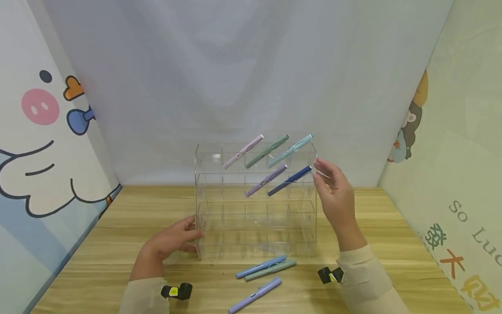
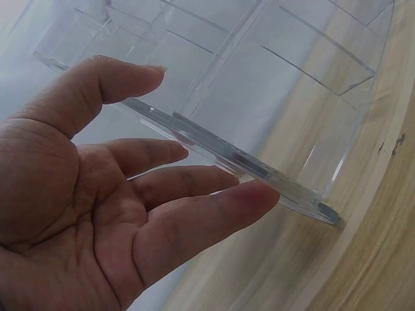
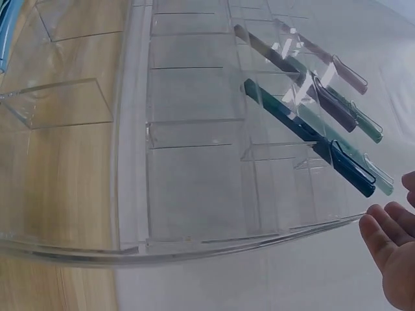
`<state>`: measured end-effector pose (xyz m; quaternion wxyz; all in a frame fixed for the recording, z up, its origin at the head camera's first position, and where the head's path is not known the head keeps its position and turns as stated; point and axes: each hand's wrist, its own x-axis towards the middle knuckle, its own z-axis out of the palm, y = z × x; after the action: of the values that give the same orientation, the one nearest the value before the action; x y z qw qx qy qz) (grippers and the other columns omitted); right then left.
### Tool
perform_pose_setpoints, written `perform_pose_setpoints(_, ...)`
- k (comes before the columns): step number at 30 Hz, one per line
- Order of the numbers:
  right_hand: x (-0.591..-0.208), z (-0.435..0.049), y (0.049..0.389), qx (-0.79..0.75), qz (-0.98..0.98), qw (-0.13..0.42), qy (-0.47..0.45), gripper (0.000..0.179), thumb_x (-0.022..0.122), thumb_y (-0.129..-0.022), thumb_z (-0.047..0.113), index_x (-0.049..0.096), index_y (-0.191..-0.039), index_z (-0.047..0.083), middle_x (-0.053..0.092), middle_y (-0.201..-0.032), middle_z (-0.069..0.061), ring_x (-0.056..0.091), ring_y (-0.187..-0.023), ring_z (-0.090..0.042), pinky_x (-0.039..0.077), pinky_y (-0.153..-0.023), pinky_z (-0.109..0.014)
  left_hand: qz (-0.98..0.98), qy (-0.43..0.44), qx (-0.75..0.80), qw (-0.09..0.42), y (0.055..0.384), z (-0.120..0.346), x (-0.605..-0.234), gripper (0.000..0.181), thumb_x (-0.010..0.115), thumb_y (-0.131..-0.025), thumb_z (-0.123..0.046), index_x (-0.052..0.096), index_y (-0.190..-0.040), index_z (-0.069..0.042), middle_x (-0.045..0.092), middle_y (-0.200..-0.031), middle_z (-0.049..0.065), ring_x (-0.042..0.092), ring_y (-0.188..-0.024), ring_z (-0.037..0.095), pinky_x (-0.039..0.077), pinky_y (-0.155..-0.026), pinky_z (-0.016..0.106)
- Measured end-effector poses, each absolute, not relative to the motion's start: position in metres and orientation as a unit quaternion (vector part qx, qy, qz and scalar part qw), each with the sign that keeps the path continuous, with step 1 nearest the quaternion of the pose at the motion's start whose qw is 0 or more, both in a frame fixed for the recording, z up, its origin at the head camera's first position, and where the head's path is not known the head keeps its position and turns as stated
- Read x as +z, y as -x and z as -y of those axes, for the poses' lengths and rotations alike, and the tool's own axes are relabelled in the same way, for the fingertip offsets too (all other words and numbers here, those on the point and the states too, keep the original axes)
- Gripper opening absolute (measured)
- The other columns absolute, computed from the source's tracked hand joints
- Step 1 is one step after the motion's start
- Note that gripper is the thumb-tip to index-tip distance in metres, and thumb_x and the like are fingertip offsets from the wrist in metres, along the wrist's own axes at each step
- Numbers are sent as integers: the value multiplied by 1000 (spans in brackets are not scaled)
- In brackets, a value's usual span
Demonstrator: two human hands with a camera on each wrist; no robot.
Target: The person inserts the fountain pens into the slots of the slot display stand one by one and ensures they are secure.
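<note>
In the head view, the left hand (image 1: 174, 237) and right hand (image 1: 337, 192) flank the clear rack (image 1: 256, 203) of pens (image 1: 266, 180) on the bench (image 1: 412, 279), seemingly steadying it; the left wrist view shows spread fingers (image 2: 207, 219), the right wrist view loose, empty ones at its edge; shifting it would need even pressure.

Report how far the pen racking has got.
Looks done: five slanted pens sit in the clear rack, three in the top row and two in the one below. In hand: no pen; the left hand and right hand are at the rack's sides. Probably left: the three loose pens lying on the table before it.
</note>
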<state>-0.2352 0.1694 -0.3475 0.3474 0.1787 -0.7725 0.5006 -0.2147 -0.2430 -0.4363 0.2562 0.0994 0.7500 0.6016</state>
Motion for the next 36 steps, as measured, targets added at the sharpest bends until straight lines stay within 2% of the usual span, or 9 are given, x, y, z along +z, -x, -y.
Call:
perform_pose_setpoints(5, -340, -176, 224, 500, 760, 369, -192, 43, 60, -95, 0, 55, -137, 8, 62, -131, -13, 60, -119, -13, 49, -97, -17, -749, -95, 603, 258, 216, 243, -438, 76, 57, -100, -26, 10, -158, -9, 37, -149, 29, 46, -130, 44, 53, -95, 49)
perform_pose_setpoints(7, -337, -179, 219, 500, 755, 375, -199, 46, 60, -94, -2, 53, -139, 7, 60, -134, -12, 59, -122, -20, 49, -98, -18, -748, -93, 604, 260, 216, 243, -438, 75, 56, -101, -25, 10, -158, -10, 37, -149, 29, 47, -130, 44, 53, -95, 49)
perform_pose_setpoints(14, -335, -186, 208, 514, 738, 384, -209, 52, 59, -91, -11, 48, -141, 2, 54, -140, -10, 55, -127, -22, 48, -100, -20, -747, -98, 603, 262, 216, 244, -437, 81, 60, -99, -31, 10, -159, -11, 36, -150, 29, 48, -129, 43, 53, -95, 50)
perform_pose_setpoints(24, -337, -194, 193, 526, 727, 378, -229, 58, 57, -88, -18, 44, -143, -2, 49, -144, -12, 53, -128, -24, 49, -99, -22, -748, -101, 601, 262, 216, 243, -436, 82, 61, -98, -33, 10, -158, -11, 36, -151, 27, 45, -132, 43, 52, -96, 50)
perform_pose_setpoints(31, -343, -199, 185, 514, 745, 358, -229, 61, 57, -90, -15, 43, -145, 4, 46, -147, -10, 52, -130, -22, 47, -100, -21, -751, -92, 600, 261, 216, 243, -439, 82, 62, -97, -34, 13, -158, -12, 34, -153, 26, 48, -131, 41, 52, -97, 50)
perform_pose_setpoints(36, -348, -202, 181, 514, 751, 343, -233, 62, 58, -88, -17, 43, -145, 2, 47, -146, -10, 52, -129, -20, 48, -99, -20, -751, -93, 600, 259, 216, 244, -440, 81, 62, -97, -34, 14, -158, -13, 35, -152, 25, 49, -130, 40, 52, -97, 50)
